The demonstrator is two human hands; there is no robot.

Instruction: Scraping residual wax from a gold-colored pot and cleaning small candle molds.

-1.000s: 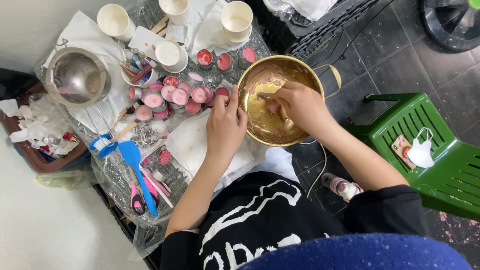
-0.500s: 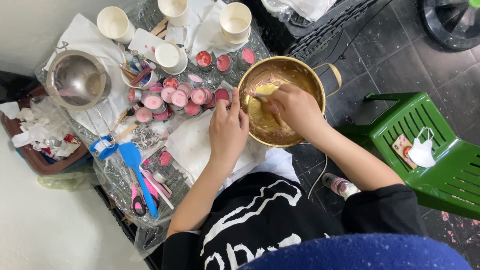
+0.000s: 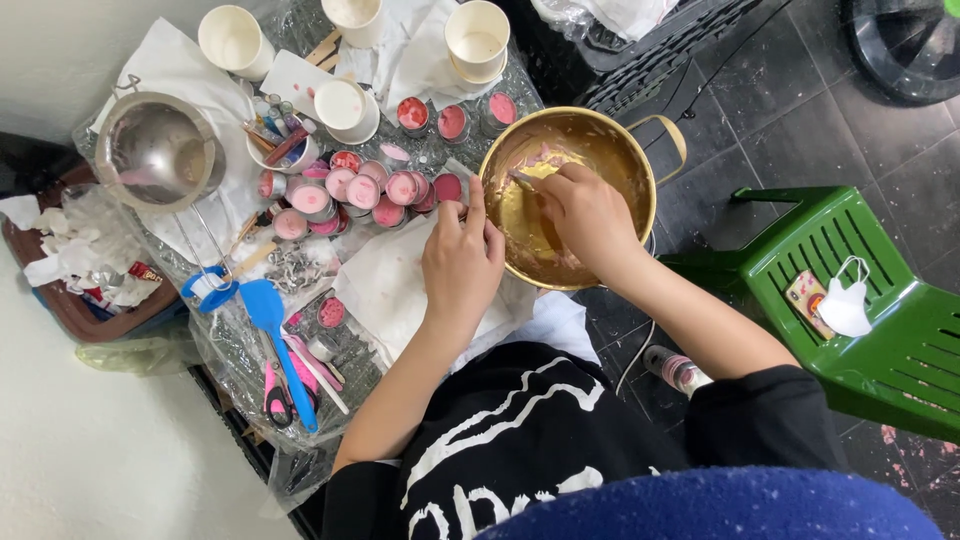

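A gold-coloured metal pot (image 3: 620, 150) with pink residue on its inner wall sits at the table's right edge. My right hand (image 3: 585, 215) is inside the pot, fingers curled on a small tool or wipe pressed against the wall; what it grips is too hidden to name. My left hand (image 3: 460, 262) rests on the pot's near-left rim, steadying it, over a white paper sheet (image 3: 385, 290). Several small round tins (image 3: 345, 190) filled with pink wax stand just left of the pot.
A steel pot (image 3: 155, 150), several white paper cups (image 3: 232, 38), a blue spatula (image 3: 275, 330) and pink scissors (image 3: 275, 395) crowd the plastic-covered table. A green plastic chair (image 3: 850, 300) holding a white face mask (image 3: 848, 308) stands on the dark tiled floor to the right.
My right hand has shifted slightly lower inside the pot, rubbing its wall. My left hand stays on the rim.
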